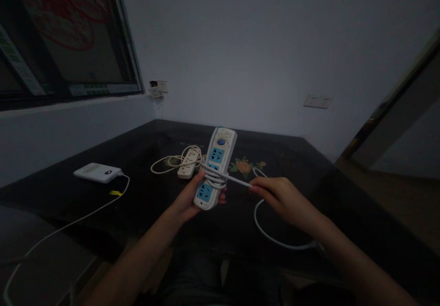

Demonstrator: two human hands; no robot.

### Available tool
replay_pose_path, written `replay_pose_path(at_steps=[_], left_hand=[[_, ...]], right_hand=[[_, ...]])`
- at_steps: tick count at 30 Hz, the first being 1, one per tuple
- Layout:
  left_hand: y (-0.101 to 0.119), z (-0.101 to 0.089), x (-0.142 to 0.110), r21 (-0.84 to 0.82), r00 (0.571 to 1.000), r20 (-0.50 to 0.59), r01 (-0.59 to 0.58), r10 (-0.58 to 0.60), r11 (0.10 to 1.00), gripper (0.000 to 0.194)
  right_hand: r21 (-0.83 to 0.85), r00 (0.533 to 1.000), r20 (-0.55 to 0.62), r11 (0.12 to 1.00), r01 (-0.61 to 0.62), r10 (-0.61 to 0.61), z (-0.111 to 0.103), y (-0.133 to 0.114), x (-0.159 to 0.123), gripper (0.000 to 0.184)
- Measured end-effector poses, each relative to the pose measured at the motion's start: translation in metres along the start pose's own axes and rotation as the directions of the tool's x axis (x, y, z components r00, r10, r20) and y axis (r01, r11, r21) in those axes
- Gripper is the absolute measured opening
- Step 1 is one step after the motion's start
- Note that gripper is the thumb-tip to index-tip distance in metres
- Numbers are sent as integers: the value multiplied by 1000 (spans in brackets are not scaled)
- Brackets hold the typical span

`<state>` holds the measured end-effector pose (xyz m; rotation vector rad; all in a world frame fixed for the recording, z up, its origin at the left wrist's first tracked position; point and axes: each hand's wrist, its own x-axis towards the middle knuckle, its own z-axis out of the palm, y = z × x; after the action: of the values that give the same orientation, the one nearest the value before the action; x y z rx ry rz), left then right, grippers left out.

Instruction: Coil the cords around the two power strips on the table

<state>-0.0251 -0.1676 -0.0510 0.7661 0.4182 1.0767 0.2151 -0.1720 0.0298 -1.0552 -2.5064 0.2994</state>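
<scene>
My left hand [191, 197] is closed around the lower part of a white power strip [225, 139] with blue sockets, held tilted above the table. Several turns of its white cord [237, 180] are wound around the strip's body. My right hand [277, 196] pinches that cord a short way to the right of the strip, and the stretch between looks taut. Beyond my right hand the loose cord curves down over the tabletop towards my forearm, which hides its end.
A second, smaller power strip [188, 164] lies behind with its cord looped over it. At the left, a white power bank [98, 172] has a cable running off the dark table [154, 136]. Wall sockets [316, 101] sit on the back wall.
</scene>
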Motion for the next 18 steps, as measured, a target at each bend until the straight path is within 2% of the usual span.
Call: replay_pose_path(at_steps=[3, 9, 13, 18], left_hand=[[-4, -3, 1, -8, 999, -19, 34, -35, 999, 47], [-12, -4, 4, -14, 999, -43, 26, -27, 1000, 49], [-16, -1, 5, 22, 999, -38, 20, -19, 1000, 56], [-19, 1, 2, 51, 999, 8, -32, 32, 998, 64]], right_hand=[[-64, 1000, -3, 998, 22, -23, 2, 4, -1, 26], [-112, 993, 49, 988, 110, -105, 3, 6, -3, 24], [-173, 993, 62, 978, 114, -105, -3, 6, -4, 25], [-161, 995, 41, 982, 94, -89, -10, 11, -5, 26]])
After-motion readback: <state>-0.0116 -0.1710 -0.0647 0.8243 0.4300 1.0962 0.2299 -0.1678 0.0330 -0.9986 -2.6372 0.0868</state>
